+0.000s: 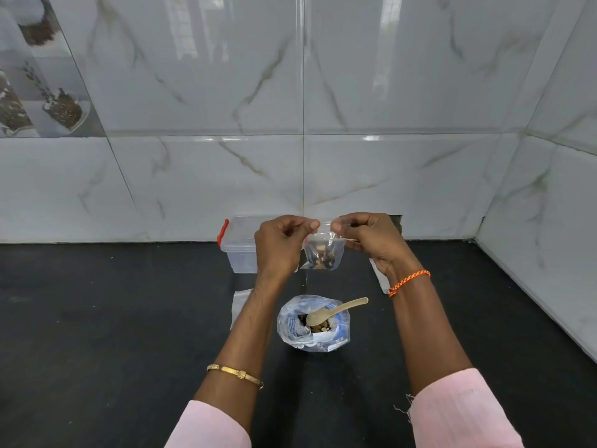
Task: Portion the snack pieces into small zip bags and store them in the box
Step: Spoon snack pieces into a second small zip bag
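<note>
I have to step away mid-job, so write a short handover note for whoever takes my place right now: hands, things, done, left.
Left hand and right hand each pinch a top corner of the small zip bag, held above the counter with snack pieces inside.
The big snack bag stands open below, the spoon resting in it.
The clear box sits behind the left hand; spare flat bags lie on the counter.
Done: this bag is filled.
Left: seal it, put it in the box, fill more.

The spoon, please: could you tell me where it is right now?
In the head view the spoon sits low at centre, its bowl resting in the open snack bag on the dark counter, between the person's forearms, handle pointing right.
</note>
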The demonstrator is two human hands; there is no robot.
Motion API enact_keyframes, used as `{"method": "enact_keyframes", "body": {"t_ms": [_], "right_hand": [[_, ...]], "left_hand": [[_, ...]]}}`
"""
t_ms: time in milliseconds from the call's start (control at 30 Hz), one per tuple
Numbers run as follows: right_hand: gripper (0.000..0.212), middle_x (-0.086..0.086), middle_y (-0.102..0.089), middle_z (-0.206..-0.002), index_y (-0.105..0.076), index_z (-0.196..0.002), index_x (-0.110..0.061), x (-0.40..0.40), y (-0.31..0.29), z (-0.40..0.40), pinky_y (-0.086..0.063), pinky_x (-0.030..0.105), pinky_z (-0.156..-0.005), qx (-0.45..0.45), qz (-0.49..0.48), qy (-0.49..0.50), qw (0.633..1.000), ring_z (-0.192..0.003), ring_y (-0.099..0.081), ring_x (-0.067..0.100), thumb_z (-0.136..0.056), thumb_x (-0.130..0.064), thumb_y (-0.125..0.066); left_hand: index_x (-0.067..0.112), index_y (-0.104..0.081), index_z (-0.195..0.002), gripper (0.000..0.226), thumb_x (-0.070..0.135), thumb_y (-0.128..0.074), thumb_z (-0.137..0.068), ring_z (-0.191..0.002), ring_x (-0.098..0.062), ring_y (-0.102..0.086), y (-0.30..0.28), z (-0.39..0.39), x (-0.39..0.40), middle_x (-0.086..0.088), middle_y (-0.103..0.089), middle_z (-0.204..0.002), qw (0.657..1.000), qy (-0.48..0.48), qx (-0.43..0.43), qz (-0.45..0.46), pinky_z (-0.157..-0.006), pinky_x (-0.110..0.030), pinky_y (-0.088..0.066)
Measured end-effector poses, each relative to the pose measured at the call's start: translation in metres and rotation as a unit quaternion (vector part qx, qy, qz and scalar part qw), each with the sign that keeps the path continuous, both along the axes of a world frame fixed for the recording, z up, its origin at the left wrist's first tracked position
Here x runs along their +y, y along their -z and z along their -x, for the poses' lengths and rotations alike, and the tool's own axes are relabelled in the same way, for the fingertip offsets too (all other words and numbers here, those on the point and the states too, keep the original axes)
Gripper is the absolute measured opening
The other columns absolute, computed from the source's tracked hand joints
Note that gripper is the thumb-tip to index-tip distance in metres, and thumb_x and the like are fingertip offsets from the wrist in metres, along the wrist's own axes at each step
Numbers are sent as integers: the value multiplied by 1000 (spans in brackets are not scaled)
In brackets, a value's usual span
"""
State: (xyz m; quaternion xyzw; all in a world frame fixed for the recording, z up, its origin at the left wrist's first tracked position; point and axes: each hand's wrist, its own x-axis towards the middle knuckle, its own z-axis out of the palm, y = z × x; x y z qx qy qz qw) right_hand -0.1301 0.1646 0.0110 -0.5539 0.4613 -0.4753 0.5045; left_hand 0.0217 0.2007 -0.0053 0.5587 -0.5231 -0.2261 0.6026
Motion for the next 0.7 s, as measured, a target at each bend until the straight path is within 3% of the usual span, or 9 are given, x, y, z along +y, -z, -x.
{"method": "enact_keyframes", "body": {"t_ms": [133, 233, 367, 467, 567, 700], "right_hand": [[8, -1, -67, -80, -70, -81, -12, 3, 5, 3, -54, 28, -77, -3, -3, 7, 1000, -82, -63, 11, -82, -5, -68], [13, 1, -68, -83, -69, -81, -14, 2, 10, 2, -55, 29, -77, -18, 1, 6, 1000, -87, -64, 16, -87, -4, -63], [17, 2, -69, -81, -66, -85, -14, 1, 13, -7, -57, 26, -73, -20, 71, 38, 997, -80, -67, 12, -93, -5, -54], [15, -1, -65, -75, -62, -91, -11, 3, 17, -17, -51, 17, -53, -11, 164, 78, 983, -59, -63, 2, -97, -9, -48], [15, -2, -60, -75, -59, -94, -16, 3, 24, -24, -45, 19, -48, 20, 229, 97, 968, -53, -54, 7, -99, -13, -45], [16, -1, -62, -77, -62, -94, -18, 1, 32, -21, -45, 18, -57, 52, 270, 128, 953, -61, -54, 8, -98, -12, -47]], "left_hand": [[8, -72, -92, 15, 19, -64, -90, -81, -7, -63, 3, 0, -6, 1, -70, -87, 997, 16, -70, -24, -64, -1, -44], [8, -69, -93, 13, 16, -58, -94, -83, -9, -62, 4, -1, -9, 1, -68, -89, 995, 43, -83, -45, -65, -5, -43], [10, -63, -104, 14, 18, -56, -95, -94, -17, -65, 3, -2, -8, -6, -69, -99, 993, 99, 24, -55, -74, -15, -50], [16, -52, -116, 33, 32, -62, -89, -100, -17, -66, 8, 5, 2, -6, -68, -106, 976, 151, 121, -105, -84, -31, -54], [18, -58, -108, 32, 37, -65, -84, -92, -13, -68, 18, 14, 12, 0, -70, -99, 962, 194, 134, -137, -84, -33, -55], [10, -66, -90, 7, 15, -67, -85, -66, -14, -70, 32, 15, 13, 0, -74, -73, 963, 207, 135, -102, -61, -23, -55]]}}
